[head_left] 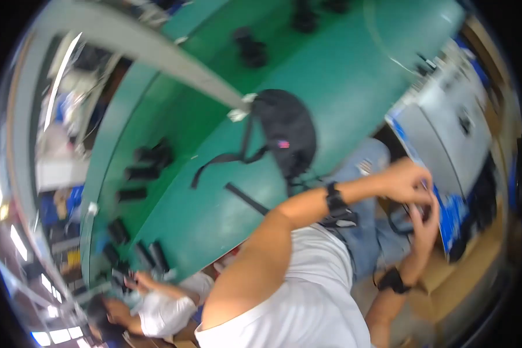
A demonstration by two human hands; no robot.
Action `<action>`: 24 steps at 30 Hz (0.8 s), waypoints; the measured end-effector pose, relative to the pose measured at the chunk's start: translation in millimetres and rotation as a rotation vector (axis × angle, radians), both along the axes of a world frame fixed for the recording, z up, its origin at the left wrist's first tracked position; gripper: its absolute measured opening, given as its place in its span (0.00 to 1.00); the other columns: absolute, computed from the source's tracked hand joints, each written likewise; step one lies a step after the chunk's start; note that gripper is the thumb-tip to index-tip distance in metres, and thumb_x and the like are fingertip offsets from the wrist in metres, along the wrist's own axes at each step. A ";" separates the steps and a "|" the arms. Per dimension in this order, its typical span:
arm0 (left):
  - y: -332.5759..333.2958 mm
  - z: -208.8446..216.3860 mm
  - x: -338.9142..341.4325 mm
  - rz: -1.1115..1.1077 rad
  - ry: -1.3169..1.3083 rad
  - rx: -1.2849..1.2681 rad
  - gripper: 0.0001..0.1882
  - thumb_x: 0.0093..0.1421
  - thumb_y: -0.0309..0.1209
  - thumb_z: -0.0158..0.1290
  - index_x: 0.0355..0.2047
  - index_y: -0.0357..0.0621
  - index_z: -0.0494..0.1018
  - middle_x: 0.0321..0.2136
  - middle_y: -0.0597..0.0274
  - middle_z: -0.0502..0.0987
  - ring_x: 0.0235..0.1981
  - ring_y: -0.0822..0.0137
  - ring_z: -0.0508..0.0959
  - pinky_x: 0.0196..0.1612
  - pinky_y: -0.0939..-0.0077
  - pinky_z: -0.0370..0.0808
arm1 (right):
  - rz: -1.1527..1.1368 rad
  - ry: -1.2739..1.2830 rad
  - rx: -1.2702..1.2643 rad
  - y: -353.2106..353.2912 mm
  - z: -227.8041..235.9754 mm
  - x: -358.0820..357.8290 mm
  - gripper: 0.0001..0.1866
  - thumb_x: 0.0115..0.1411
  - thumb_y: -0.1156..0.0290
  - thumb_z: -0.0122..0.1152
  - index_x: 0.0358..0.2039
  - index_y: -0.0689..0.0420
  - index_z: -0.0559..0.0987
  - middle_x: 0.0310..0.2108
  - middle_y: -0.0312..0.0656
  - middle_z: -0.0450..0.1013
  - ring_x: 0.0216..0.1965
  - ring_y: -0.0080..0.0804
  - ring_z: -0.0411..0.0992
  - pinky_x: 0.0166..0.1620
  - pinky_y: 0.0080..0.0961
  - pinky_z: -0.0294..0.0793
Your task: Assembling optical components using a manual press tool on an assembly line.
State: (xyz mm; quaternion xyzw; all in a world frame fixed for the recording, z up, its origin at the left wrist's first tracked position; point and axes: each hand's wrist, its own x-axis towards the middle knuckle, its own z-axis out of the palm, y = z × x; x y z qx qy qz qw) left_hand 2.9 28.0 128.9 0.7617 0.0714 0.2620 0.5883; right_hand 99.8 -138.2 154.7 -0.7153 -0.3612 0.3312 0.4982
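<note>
My left hand [409, 180] and my right hand [426, 223] meet at the right, fingertips curled together beside a grey-topped table. A small dark thing shows between the fingers, too blurred to name. Both wrists wear black bands. To the left of my hands, on the green worktop [197, 229], lies a black bag [287, 127] with a curved outline and a small coloured patch. Its loose straps [226, 159] trail leftward, and another black strap [246, 198] lies nearer my left arm.
Several black rolled or folded pieces [142, 173] lie on a green belt [214, 87] beyond the worktop. A pale post [156, 52] crosses above. A co-worker [168, 313] handles a dark piece at lower left. Blue-edged grey table [441, 139] and cardboard [475, 261] stand at right.
</note>
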 end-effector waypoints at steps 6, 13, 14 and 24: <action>2.8 0.2 2.0 0.032 -0.105 -0.625 0.17 0.62 0.32 0.54 0.47 0.35 0.67 0.34 0.60 0.78 0.34 0.77 0.76 0.37 0.79 0.74 | -0.480 0.458 0.380 31.6 -7.5 5.2 0.12 0.62 0.73 0.58 0.45 0.61 0.71 0.36 0.40 0.74 0.33 0.25 0.75 0.33 0.16 0.73; -8.6 1.3 7.5 -0.004 0.041 -0.379 0.16 0.70 0.40 0.39 0.41 0.37 0.66 0.21 0.58 0.74 0.22 0.69 0.75 0.27 0.74 0.72 | -0.382 0.382 0.369 28.8 1.3 -1.9 0.13 0.58 0.79 0.60 0.43 0.61 0.69 0.38 0.39 0.73 0.35 0.24 0.74 0.41 0.20 0.75; -9.7 2.5 7.8 -0.008 0.050 -0.385 0.16 0.70 0.39 0.38 0.40 0.37 0.65 0.22 0.58 0.74 0.22 0.68 0.76 0.27 0.73 0.71 | -0.389 0.318 0.370 28.3 2.1 -2.3 0.13 0.57 0.78 0.58 0.42 0.62 0.69 0.38 0.40 0.72 0.35 0.24 0.73 0.40 0.22 0.74; -29.4 13.8 10.0 0.057 0.031 -0.320 0.12 0.68 0.33 0.43 0.44 0.35 0.63 0.26 0.55 0.75 0.29 0.66 0.78 0.33 0.71 0.74 | -0.526 0.389 0.402 25.2 -9.7 1.9 0.14 0.52 0.83 0.56 0.40 0.61 0.69 0.32 0.37 0.71 0.33 0.22 0.71 0.37 0.18 0.72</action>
